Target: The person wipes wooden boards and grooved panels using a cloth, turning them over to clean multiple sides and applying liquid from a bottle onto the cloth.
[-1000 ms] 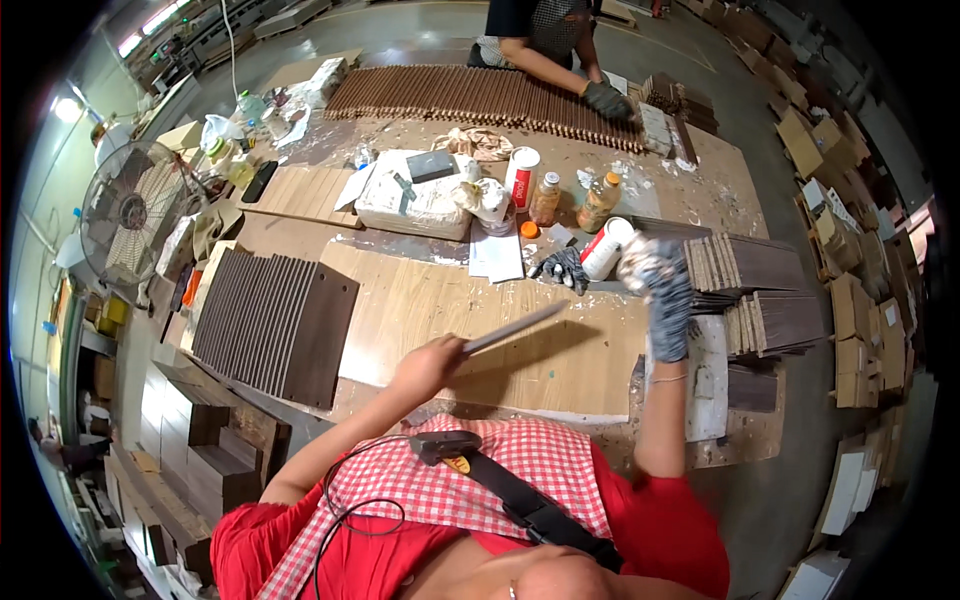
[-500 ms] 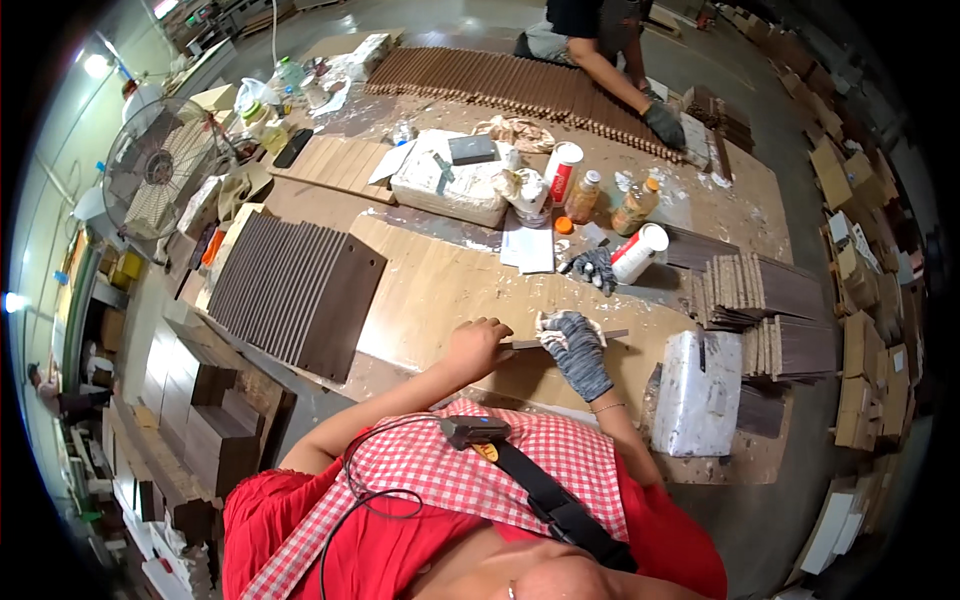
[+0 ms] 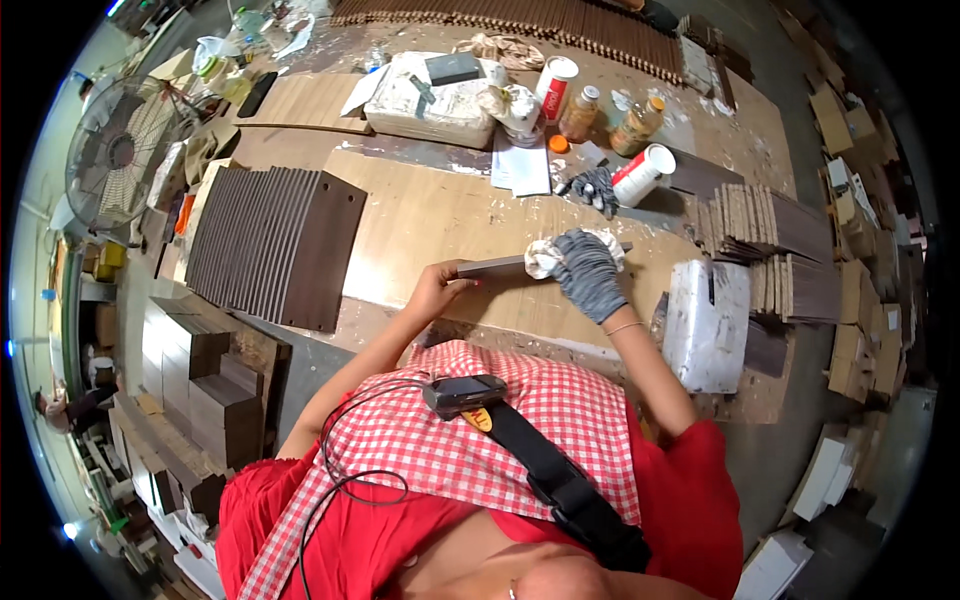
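The left end of a narrow grey-brown panel (image 3: 493, 267) is gripped between the thumb and fingers of the bare left hand (image 3: 438, 289). A white cloth (image 3: 542, 258) is bunched under the gloved right hand (image 3: 589, 273), whose fingers are curled over it, and is held against the panel near its right end; the exact fingertip positions are hidden by glove and cloth. The panel is held crosswise in front of the torso, above a light wood-patterned board (image 3: 400, 225). A close row of dark panels (image 3: 328, 245) is stood at the board's left end. To the right of the gloved hand, a white wrapped block (image 3: 704, 335) is located, with stacked panels (image 3: 797, 222) placed beyond it. Farther from the torso, a spare grey glove (image 3: 592, 188) is laid just beside a white-and-red canister (image 3: 648, 174).
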Tool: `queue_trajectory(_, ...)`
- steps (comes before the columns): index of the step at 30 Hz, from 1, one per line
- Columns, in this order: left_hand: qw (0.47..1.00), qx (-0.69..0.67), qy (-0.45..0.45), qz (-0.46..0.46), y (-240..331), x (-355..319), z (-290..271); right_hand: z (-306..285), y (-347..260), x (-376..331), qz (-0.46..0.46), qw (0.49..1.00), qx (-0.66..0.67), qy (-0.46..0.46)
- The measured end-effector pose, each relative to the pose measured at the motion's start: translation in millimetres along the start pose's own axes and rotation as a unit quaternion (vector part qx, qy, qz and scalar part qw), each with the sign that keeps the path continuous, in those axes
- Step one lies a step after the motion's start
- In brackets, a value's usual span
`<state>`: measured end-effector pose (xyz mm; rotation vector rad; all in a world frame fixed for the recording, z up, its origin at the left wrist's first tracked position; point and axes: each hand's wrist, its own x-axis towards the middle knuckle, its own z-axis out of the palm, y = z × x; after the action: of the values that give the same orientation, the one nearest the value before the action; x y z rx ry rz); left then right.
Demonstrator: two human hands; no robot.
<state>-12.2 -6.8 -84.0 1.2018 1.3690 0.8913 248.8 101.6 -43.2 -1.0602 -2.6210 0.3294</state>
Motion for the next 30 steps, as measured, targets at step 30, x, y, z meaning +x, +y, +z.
queue_trajectory(30, 0.998, 0.032, -0.012, 0.055, -27, 2, -2, -9, 105, -36, 0.237, 0.919, 0.123, 0.291)
